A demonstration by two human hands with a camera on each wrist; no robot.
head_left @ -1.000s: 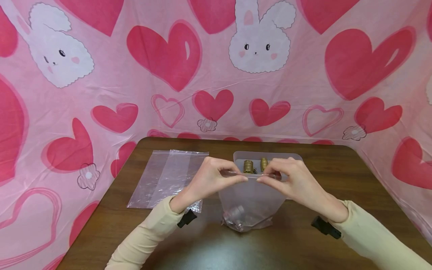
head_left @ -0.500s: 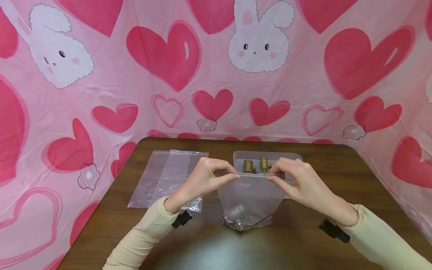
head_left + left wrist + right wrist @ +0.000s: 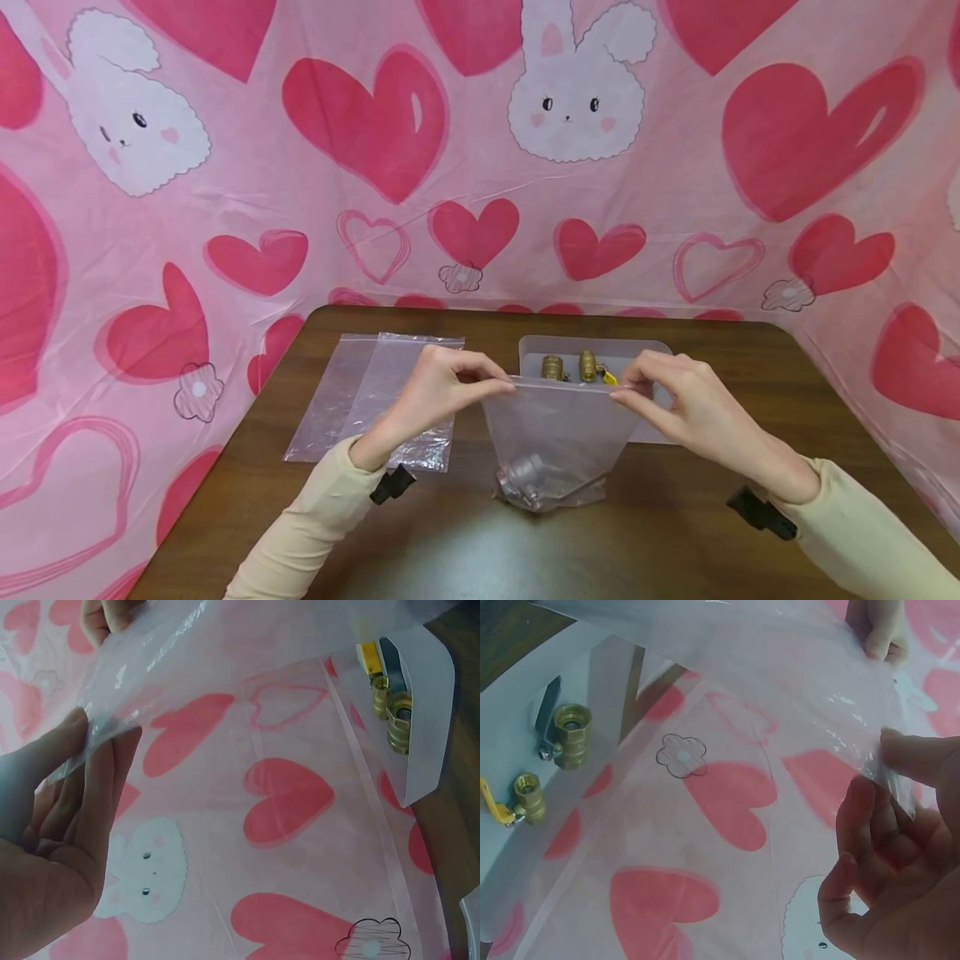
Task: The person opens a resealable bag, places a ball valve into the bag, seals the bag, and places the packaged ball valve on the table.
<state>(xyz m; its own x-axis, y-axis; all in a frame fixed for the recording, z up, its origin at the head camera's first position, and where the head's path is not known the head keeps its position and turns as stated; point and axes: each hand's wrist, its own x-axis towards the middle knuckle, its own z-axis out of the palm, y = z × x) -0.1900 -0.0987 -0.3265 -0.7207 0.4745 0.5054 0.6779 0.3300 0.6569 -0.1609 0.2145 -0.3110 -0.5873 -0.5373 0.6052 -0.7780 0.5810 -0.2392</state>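
On the far left of the table [image 3: 247, 500] I see the spare bags [image 3: 375, 396], flat and clear, lying near the table edge; one overlaps the other. They are not touched.

Next comes the left hand [image 3: 442, 392]. Its thumb and fingers pinch the left end of the top edge of the standing bag [image 3: 558, 433]. In the left wrist view the plastic edge sits between thumb and forefinger, so the grip is narrow and it holds the bag.

The standing bag is in the middle, in front of me, with its bottom resting on the table and its top held up. At the bottom inside I see a metal fitting [image 3: 525, 475], greyish through the plastic. So I judge that the filling part is done. The top edge looks stretched straight between the two hands, each at one end of it, and I think the closing of the strip is nearly finished or just finished; I cannot tell if it is sealed along its whole length.

Behind the bag stands the white tray [image 3: 652, 350], with two brass valves [image 3: 568, 367] in it; one has a yellow handle. These are not yet packed, in my judgement.

On the right, the right hand [image 3: 675, 400] pinches the right end of the same top edge, also a narrow grip on the bag.
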